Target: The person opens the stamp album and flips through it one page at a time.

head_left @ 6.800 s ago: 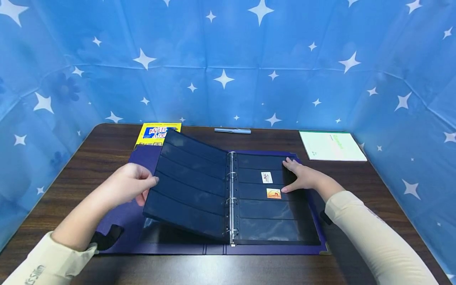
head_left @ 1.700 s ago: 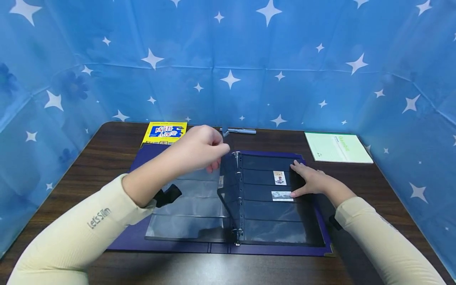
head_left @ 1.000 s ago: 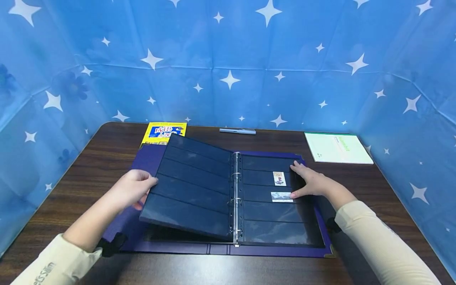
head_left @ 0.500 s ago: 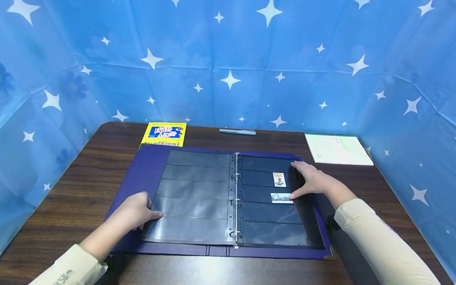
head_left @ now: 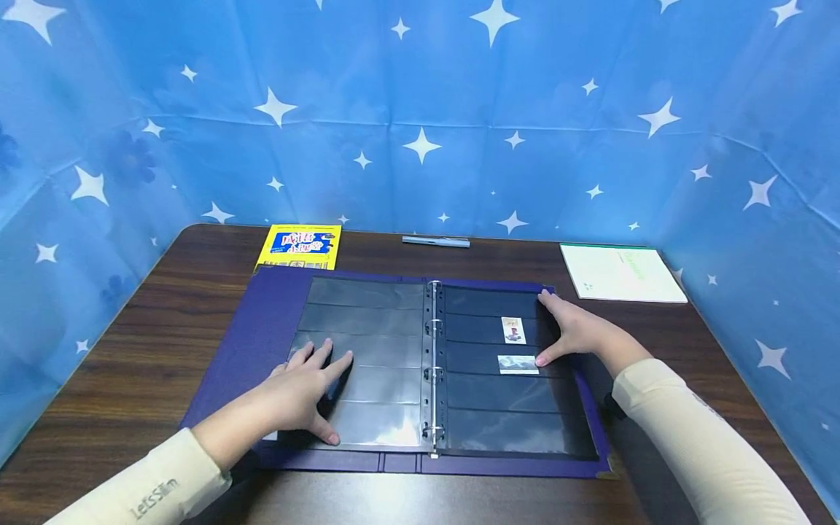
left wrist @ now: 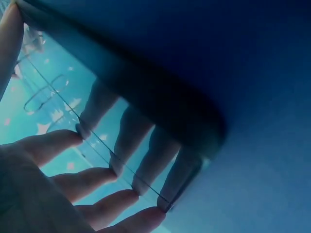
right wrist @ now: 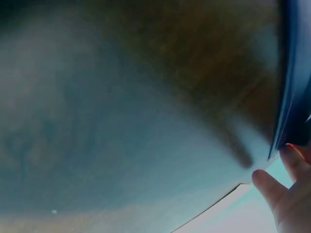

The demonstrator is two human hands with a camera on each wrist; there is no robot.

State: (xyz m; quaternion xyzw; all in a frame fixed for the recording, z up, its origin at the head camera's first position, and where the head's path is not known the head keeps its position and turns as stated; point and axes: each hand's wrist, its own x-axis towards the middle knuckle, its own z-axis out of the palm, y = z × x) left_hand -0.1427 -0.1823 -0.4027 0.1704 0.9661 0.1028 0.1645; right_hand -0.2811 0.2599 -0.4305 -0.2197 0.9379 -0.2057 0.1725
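Note:
A purple ring-binder stamp album (head_left: 262, 313) lies spread out on the table, its metal rings (head_left: 434, 401) in the middle. My left hand (head_left: 295, 397) rests with spread fingers on the dark left page (head_left: 380, 350), which has clear pocket strips. In the left wrist view, the fingertips (left wrist: 124, 194) touch the glossy sheet and are mirrored in it. My right hand (head_left: 577, 332) rests at the outer edge of the right page (head_left: 512, 426), thumb beside a grey landscape stamp (head_left: 517, 364). Above that sits an upright stamp (head_left: 514, 330) with a coloured picture. Both stamps are in pocket strips.
A yellow booklet (head_left: 298, 246) lies behind the album's left corner, partly covered by it. A light blue pen (head_left: 436, 241) lies at the table's back. A pale green notebook (head_left: 623, 273) is at the back right. Blue star-patterned curtain (head_left: 420, 95) surrounds the table.
Album pages have turned leftward, and the right page now shows different stamps. My left hand has let go of the last turned page and spread flat on it. The right hand has barely moved.

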